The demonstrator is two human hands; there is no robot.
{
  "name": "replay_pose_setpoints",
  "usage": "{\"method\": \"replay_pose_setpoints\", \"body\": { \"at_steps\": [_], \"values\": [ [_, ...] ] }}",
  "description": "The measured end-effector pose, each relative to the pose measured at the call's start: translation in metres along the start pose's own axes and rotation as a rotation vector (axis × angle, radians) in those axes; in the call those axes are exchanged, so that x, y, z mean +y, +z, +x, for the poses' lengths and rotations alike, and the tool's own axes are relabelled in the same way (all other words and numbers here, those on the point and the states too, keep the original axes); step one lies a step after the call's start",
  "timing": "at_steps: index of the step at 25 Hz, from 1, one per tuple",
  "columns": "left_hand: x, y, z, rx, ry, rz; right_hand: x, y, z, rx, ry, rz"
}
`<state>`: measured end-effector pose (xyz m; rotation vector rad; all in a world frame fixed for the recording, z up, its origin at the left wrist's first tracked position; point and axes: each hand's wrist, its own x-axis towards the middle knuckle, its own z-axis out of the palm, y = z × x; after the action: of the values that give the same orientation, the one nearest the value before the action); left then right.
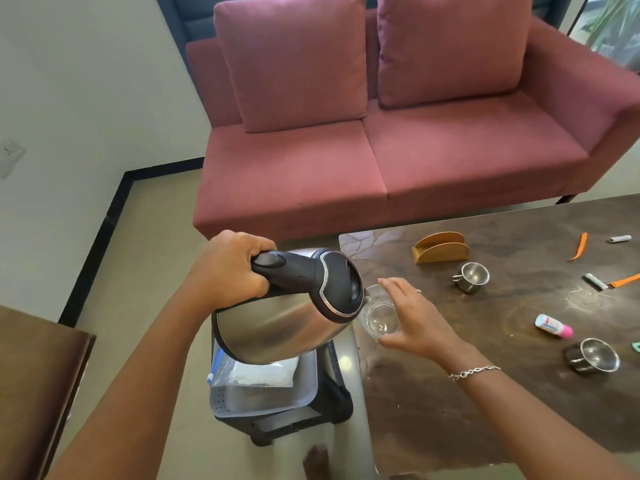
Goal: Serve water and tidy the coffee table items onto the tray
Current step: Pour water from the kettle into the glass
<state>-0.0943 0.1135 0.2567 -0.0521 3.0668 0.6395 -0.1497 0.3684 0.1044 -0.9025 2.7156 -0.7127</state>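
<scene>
My left hand (230, 268) grips the black handle of a steel electric kettle (277, 327), tilted with its spout against the rim of a clear glass (379, 318). My right hand (420, 318) holds that glass, tipped toward the kettle, at the left edge of the dark coffee table (450, 410). Under the kettle a grey plastic tray (263, 393) with a clear bag in it rests on a black stand. On the table lie two steel cups (471, 277) (594, 355), a wooden napkin holder (440, 247), a pink-capped tube (553, 326) and small loose items.
A pink sofa (381, 150) stands behind the table. A brown wooden surface (38, 375) is at the left edge. An orange stick (579, 247), a white battery-like piece (620, 239) and an orange-handled tool (620, 282) lie at the table's far right. A bare foot (317, 460) shows below.
</scene>
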Motion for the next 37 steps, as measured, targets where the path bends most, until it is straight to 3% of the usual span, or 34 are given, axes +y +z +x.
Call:
{"method": "replay_pose_setpoints", "body": {
  "at_steps": [17, 37],
  "values": [
    [0.057, 0.008, 0.015, -0.075, 0.132, 0.281, 0.019, -0.006, -0.018, -0.036, -0.015, -0.017],
    [0.085, 0.01, 0.022, -0.108, 0.175, 0.428, 0.035, -0.003, -0.023, -0.035, -0.021, -0.039]
  ]
}}
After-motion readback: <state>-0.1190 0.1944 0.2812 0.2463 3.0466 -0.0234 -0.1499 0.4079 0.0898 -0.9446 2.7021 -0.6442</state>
